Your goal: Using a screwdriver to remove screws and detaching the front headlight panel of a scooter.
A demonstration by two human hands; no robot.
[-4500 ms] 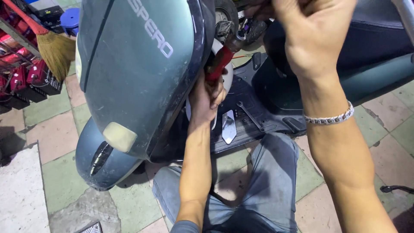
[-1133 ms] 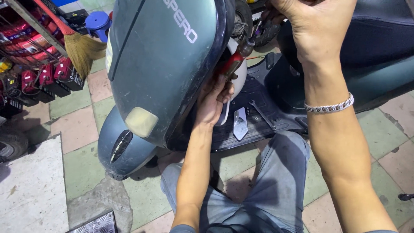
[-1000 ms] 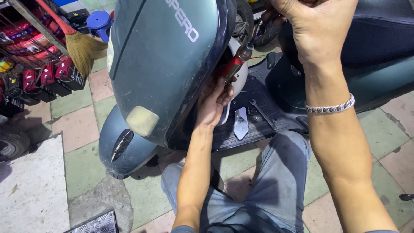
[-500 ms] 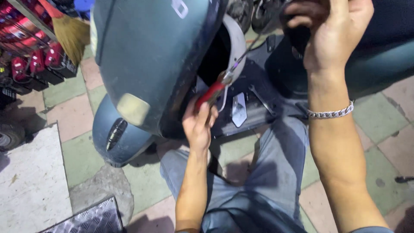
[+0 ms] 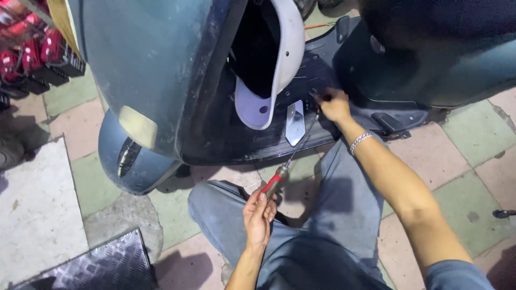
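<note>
My left hand point(image 5: 259, 215) grips the red and black handle of a long screwdriver point(image 5: 277, 180) over my lap. Its thin shaft slants up to the right toward the black footboard point(image 5: 322, 70) of a teal scooter. My right hand point(image 5: 333, 104), with a silver bracelet on the wrist, rests on that footboard, its fingers pinched around the shaft's tip. A loose white inner panel point(image 5: 279, 70) hangs off the scooter's teal front cover point(image 5: 156, 64), just left of my right hand. A small silver plate point(image 5: 294, 122) lies on the footboard.
I sit on a green and pink tiled floor, my jeans-clad legs point(image 5: 322, 236) under the scooter. The teal front fender point(image 5: 131, 161) is at the left. A metal chequer plate point(image 5: 86, 266) lies at lower left. Red bottles point(image 5: 51, 53) on a rack stand at upper left.
Both hands have come down from the raised front cover. My left hand drew the screwdriver back toward my lap, and my right hand dropped onto the footboard at the shaft's tip.
</note>
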